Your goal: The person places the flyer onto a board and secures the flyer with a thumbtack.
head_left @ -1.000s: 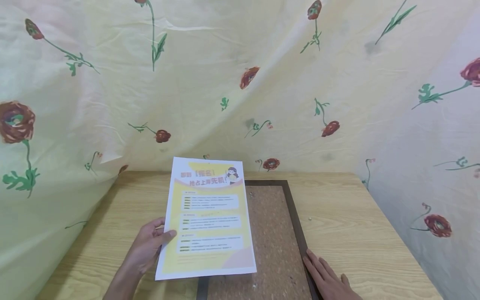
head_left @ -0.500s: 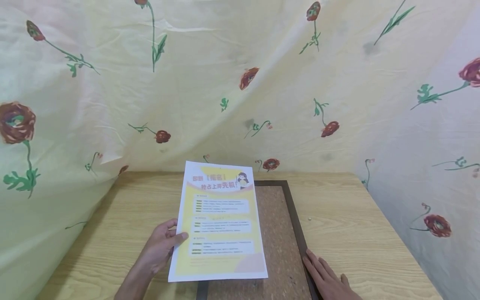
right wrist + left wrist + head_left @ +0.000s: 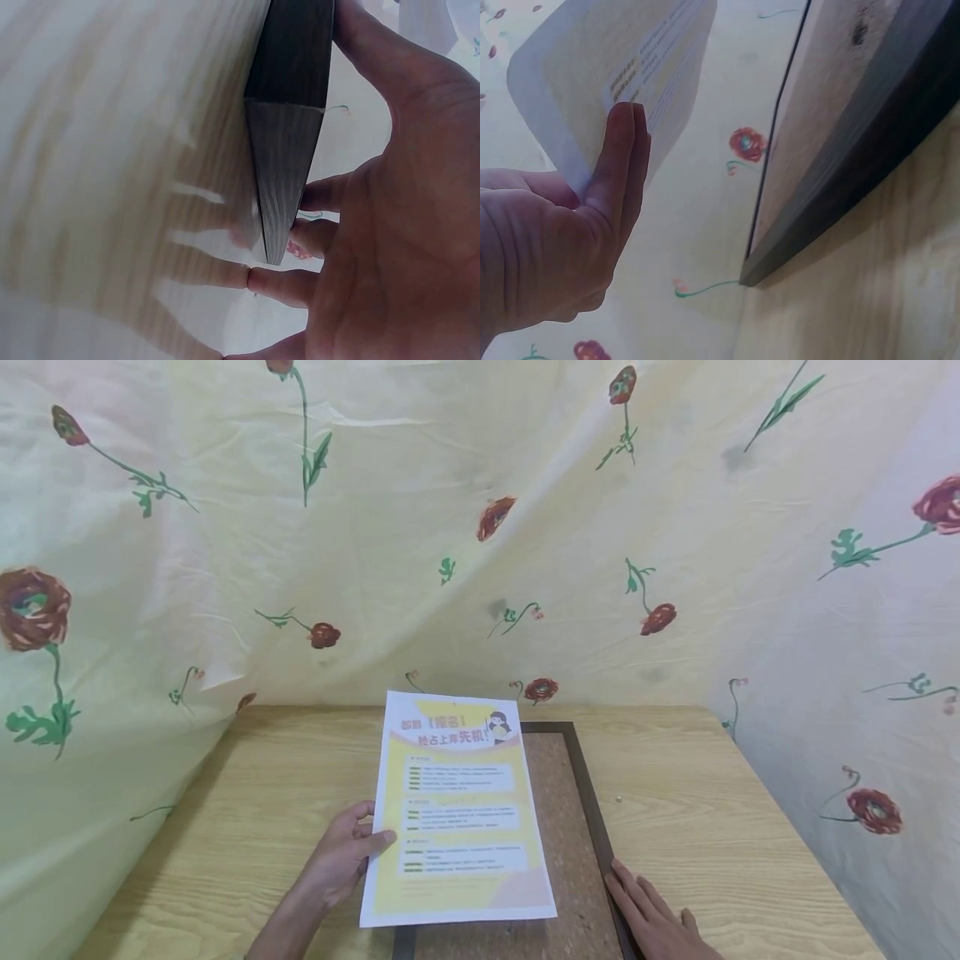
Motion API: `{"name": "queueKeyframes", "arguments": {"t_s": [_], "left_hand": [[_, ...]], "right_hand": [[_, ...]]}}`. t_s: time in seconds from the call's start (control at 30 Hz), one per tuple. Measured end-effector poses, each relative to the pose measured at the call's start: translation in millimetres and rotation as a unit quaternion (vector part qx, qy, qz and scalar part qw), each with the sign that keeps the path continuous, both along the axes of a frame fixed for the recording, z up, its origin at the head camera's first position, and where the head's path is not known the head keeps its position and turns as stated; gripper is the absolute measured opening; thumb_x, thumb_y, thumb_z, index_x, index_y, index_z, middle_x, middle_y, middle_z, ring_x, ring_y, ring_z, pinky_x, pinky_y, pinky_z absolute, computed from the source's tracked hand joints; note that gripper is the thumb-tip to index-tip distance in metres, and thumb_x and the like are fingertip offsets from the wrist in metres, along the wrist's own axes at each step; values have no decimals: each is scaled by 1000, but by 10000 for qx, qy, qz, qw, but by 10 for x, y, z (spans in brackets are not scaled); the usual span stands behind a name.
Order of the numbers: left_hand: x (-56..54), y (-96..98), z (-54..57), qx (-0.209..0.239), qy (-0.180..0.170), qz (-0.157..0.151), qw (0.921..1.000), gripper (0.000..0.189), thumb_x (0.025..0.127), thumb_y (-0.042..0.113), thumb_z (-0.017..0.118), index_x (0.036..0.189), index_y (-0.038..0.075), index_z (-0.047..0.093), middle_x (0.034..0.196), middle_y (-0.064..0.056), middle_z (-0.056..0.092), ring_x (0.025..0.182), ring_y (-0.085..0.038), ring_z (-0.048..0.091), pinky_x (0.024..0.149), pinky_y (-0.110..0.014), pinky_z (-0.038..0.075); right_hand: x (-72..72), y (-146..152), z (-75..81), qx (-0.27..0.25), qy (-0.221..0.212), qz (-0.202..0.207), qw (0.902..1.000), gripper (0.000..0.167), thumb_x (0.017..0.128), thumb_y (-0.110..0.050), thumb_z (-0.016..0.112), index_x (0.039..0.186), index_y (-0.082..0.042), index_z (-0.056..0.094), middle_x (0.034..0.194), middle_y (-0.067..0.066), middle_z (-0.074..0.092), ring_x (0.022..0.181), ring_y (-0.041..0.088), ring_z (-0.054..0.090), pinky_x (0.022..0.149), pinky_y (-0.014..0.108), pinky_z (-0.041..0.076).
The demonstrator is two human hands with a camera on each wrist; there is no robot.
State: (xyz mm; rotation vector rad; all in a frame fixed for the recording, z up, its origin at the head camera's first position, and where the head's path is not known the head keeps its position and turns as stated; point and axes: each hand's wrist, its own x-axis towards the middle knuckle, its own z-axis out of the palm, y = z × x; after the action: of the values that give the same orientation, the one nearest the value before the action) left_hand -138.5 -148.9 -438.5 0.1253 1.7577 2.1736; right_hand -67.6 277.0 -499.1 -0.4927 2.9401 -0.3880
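Note:
A yellow and white printed flyer [image 3: 457,810] is held up by my left hand [image 3: 345,856], which pinches its left edge with the thumb on the printed face. Behind it lies a dark-framed corkboard [image 3: 558,802]; the flyer hides much of its left side. In the left wrist view, the flyer [image 3: 622,67] stands apart from the board's frame [image 3: 832,165]. My right hand [image 3: 656,914] rests at the board's right edge. Seen from the right wrist, that hand [image 3: 390,225] has its fingers extended beside the frame [image 3: 281,157], with some fingertips touching the table.
The board lies on a light wood-grain table [image 3: 705,810]. A tiny shiny object [image 3: 618,799], too small to identify, sits right of the board. A floral curtain [image 3: 420,527] hangs behind the table and along both sides.
My left hand has carried the flyer rightward and slightly down, so it covers more of the corkboard. The right hand stays at the board's right edge.

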Motion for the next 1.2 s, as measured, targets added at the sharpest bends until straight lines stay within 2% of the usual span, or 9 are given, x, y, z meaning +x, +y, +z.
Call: {"name": "queueKeyframes", "arguments": {"t_s": [0.17,0.6,0.93,1.2], "left_hand": [[-12,79,-67,50,-68,-98,9999,43,96,-8,49,134,-16,31,118,-32,62,101,-41,66,81,-49,55],[-81,317,-229,55,-280,-119,9995,47,97,-8,47,139,-16,29,120,-32,62,102,-43,65,80,-48,56],[-142,503,-338,-374,-577,230,9974,47,96,-10,49,140,-13,34,114,-27,66,99,-40,68,78,-45,57],[-139,579,-396,-361,-594,167,9974,47,96,-10,48,140,-12,33,115,-27,66,101,-41,67,78,-45,57]], "right_hand": [[-1,1,-3,7,0,-1,10000,123,63,-85,64,148,-1,38,155,16,28,132,50,39,71,85,34],[-1,-1,-6,-88,7,13,10000,121,64,-83,65,149,0,38,156,17,26,132,51,39,71,85,33],[-5,-6,8,-32,-75,29,10000,123,63,-85,64,149,0,37,156,17,27,132,51,38,71,86,33],[-7,-10,12,1,-165,-44,9999,126,62,-89,61,150,-1,37,157,17,27,132,51,38,73,86,33]]}}
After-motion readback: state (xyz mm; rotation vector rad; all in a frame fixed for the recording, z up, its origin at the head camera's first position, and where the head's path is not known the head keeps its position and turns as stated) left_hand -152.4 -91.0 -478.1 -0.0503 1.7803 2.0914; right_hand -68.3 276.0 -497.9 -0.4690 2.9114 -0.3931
